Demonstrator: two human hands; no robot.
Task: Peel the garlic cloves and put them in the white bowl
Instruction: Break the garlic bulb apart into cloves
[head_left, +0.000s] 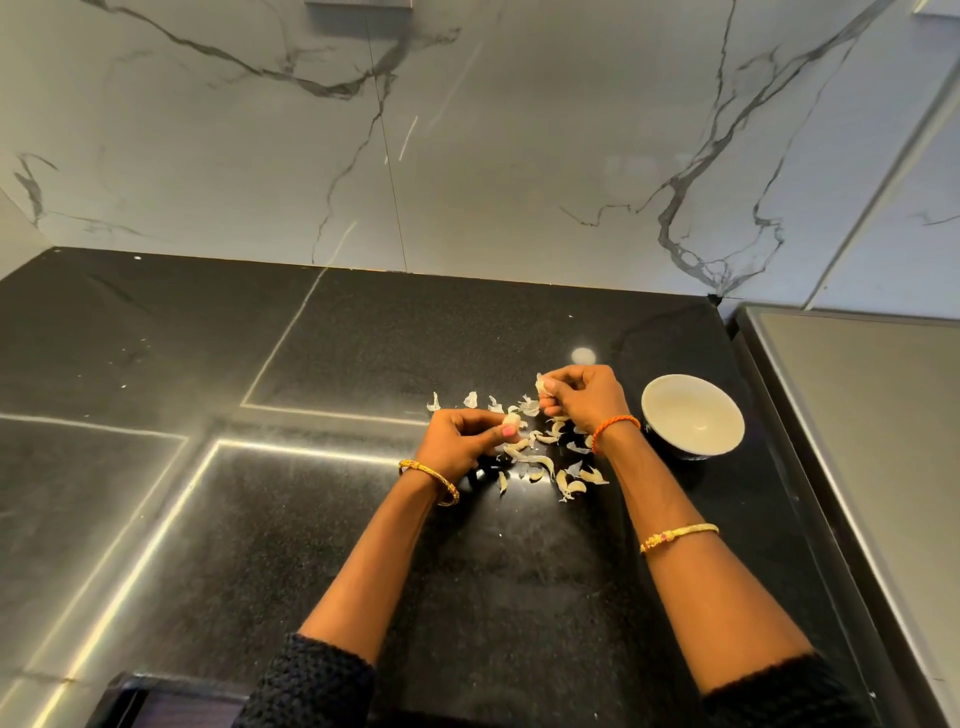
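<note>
My left hand (460, 439) grips a pale garlic clove (511, 420) between thumb and fingers, just above the black counter. My right hand (584, 395) pinches a thin piece of garlic skin (541, 385) a little up and right of the clove. Several garlic cloves and skin scraps (540, 462) lie scattered on the counter under and between both hands. The white bowl (693, 415) stands to the right of my right wrist; its inside looks empty.
The black speckled counter (311, 519) runs back to a marble-patterned wall (467, 156). A grey raised surface (857, 415) borders the counter on the right, close behind the bowl. The counter's front edge is near my left elbow at the bottom left.
</note>
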